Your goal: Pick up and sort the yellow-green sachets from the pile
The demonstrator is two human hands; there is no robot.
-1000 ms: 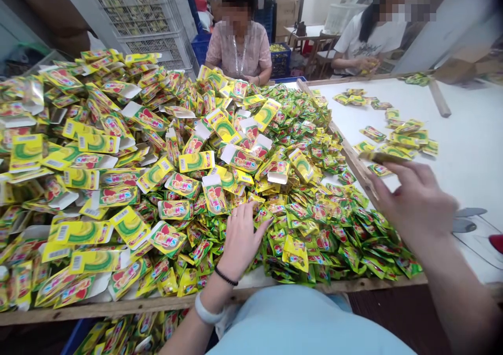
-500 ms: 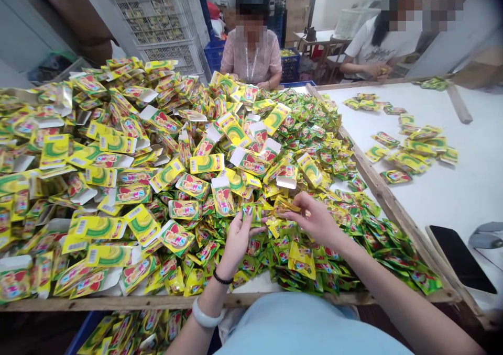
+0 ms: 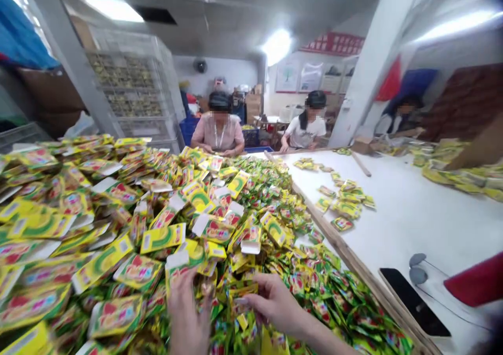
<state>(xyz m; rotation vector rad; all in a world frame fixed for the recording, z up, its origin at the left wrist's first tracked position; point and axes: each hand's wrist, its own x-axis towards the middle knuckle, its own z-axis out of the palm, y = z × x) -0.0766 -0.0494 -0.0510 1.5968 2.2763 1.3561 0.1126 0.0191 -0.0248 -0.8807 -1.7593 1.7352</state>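
My left hand [image 3: 189, 313], a little blurred, is raised at a small printed box [image 3: 176, 263] with an open white flap. Its thumb and fingers are apart; the fingers overlap the box's lower part, and whether they touch it is unclear. My right hand [image 3: 277, 303] pinches a small yellow candy sachet [image 3: 242, 292] between thumb and fingers, just right of my left hand. Below and to the right lies a heap of green sachets [image 3: 346, 302]. Many yellow-green boxes [image 3: 126, 274], several with flaps open, are piled to the left.
A wooden strip [image 3: 326, 229] edges the heap on the right. Beyond it, the white table [image 3: 401, 213] bears sachets [image 3: 349, 200], a black phone [image 3: 414, 302] and sunglasses [image 3: 418, 268]. Co-workers [image 3: 219, 130] sit across the back. Stacked crates [image 3: 137, 93] stand behind the boxes.
My view has tilted up. My left hand has left the green sachet at its fingers and moved left to the open box. My right hand still pinches its yellow sachet.
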